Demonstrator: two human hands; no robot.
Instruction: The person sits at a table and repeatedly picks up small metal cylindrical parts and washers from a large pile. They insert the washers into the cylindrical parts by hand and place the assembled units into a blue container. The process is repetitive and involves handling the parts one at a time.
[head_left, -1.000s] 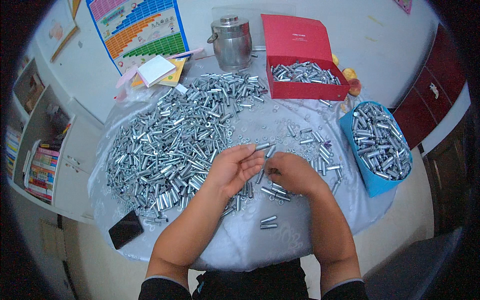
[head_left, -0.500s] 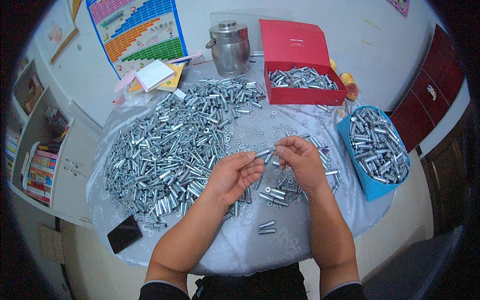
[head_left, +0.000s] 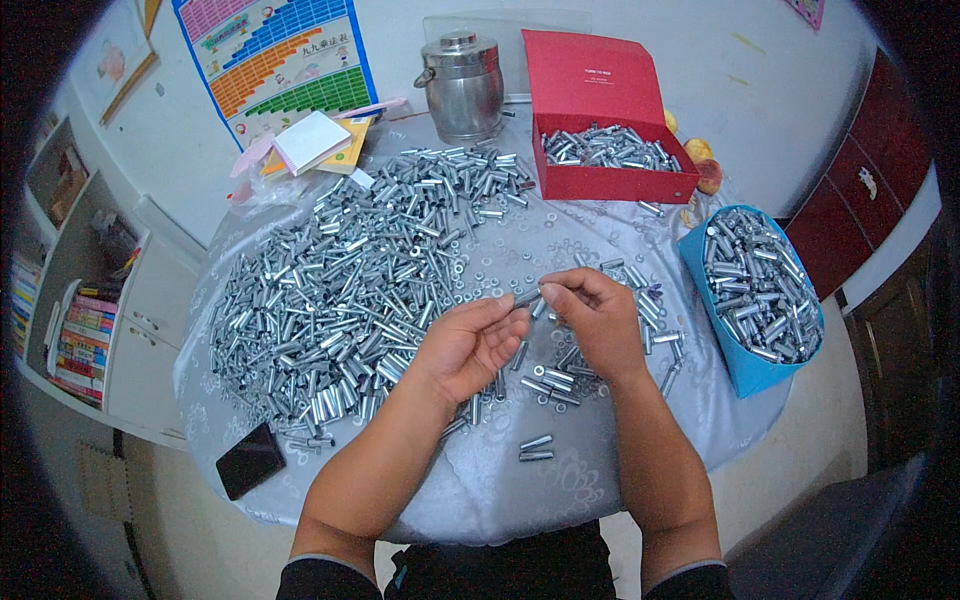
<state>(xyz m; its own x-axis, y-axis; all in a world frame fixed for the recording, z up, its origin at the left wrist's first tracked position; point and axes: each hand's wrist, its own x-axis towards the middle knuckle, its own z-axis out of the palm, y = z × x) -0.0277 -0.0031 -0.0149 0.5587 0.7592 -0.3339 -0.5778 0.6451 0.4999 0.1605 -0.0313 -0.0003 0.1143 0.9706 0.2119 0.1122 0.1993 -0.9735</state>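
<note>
In the head view, the left hand (head_left: 470, 345) and the right hand (head_left: 595, 320) are meeting fingertip to fingertip above the grey-clothed round table (head_left: 500, 480), both pinching one short silvery metal sleeve (head_left: 527, 296) between them. A wide heap of matching metal tubes (head_left: 340, 290) is lying left, an open red cardboard box (head_left: 610, 180) far, a blue bin (head_left: 750, 370) right.

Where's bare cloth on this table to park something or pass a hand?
Freest: the near edge of the tablecloth, between the black phone and the two loose sleeves. A strip with only scattered washers runs between the big sleeve pile and the red box. Crowded: the left half, and around both hands.
</note>
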